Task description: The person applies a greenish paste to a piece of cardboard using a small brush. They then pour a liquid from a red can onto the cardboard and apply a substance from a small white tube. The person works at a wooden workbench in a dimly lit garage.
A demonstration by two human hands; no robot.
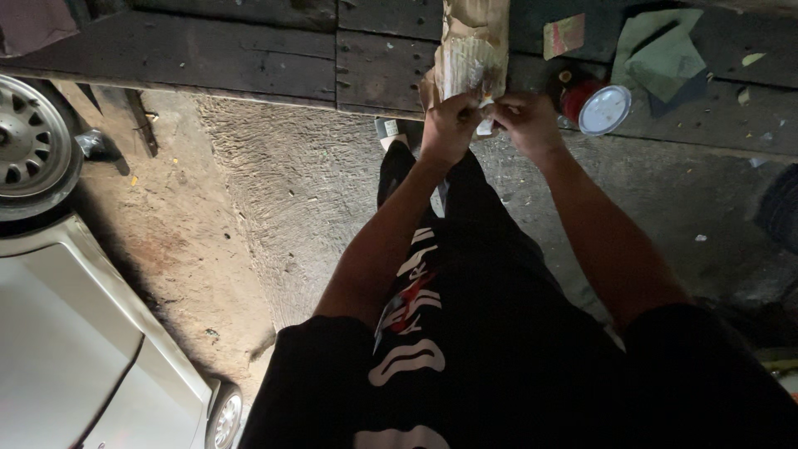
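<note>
At the far left stands a pale car [58, 349] with one wheel [29, 141] near the top left and another wheel [226, 420] at the bottom edge, on a rough concrete floor [274, 208] that lies open between the car and the person's dark trousers [465, 274]. Along the top runs a dark wooden bench [249, 58] of worn planks, its front edge facing the person. The left hand [449, 129] is raised at that front edge, its fingers curled together and pinched on the lower end of a paper-wrapped roll [472, 46]; the exact grip is partly hidden by the knuckles. The roll is brownish and crumpled, lies on the bench with its long axis running from the front edge away toward the back, and its near end points at the person, slightly overhanging the edge. The right hand [525, 120] is just beside the left, touching the same near end, fingers bent together on a small white scrap [485, 126] of the wrapping. Just right of the hands a red can [592, 104] lies on its side near the front edge, its round pale lid facing the camera; what is inside cannot be told. Behind it a green cloth [665, 50] lies crumpled toward the bench's right part, with a small reddish card [564, 35] to its left. The bench left of the roll has bare planks.
</note>
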